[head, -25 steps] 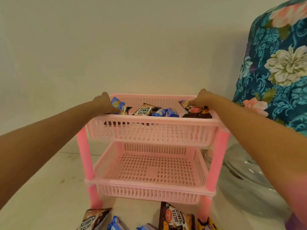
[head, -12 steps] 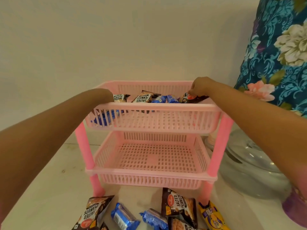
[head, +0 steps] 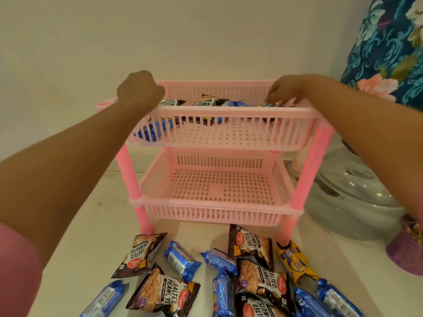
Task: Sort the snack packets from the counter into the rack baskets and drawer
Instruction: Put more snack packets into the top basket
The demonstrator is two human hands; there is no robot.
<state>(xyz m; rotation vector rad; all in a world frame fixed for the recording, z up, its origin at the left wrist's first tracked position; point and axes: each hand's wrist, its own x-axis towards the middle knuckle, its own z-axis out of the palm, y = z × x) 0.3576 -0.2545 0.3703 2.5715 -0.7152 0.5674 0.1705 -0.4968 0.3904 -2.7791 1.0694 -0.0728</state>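
While both hands reach into the top basket [head: 219, 129] of the pink rack [head: 302, 179], the packets lie in two groups: some in that basket, the rest on the desk [head: 91, 236] in front of the rack. In the basket: peanut packets [head: 207, 102] toward the back, a blue packet [head: 153, 131] at the front left corner, seen through the slats; an exact count there cannot be made. Left hand [head: 139, 91] is curled closed over the basket's left rear rim; whether it holds anything cannot be told. Right hand [head: 288, 90] has fingers bent down, pinching a dark packet [head: 266, 105] at the right rear. Bottom basket [head: 217, 188] holds nothing.

On the desk: five peanut bags [head: 142, 255], six blue biscuit packs [head: 182, 260] visible, some cut by the frame edge, and one yellow pack [head: 295, 261] touching the rack's front right leg. Right of the rack stands a clear container [head: 350, 202], just beside that leg; a floral cloth [head: 389, 42] hangs behind it. A purple object [head: 405, 252] sits at the right edge.
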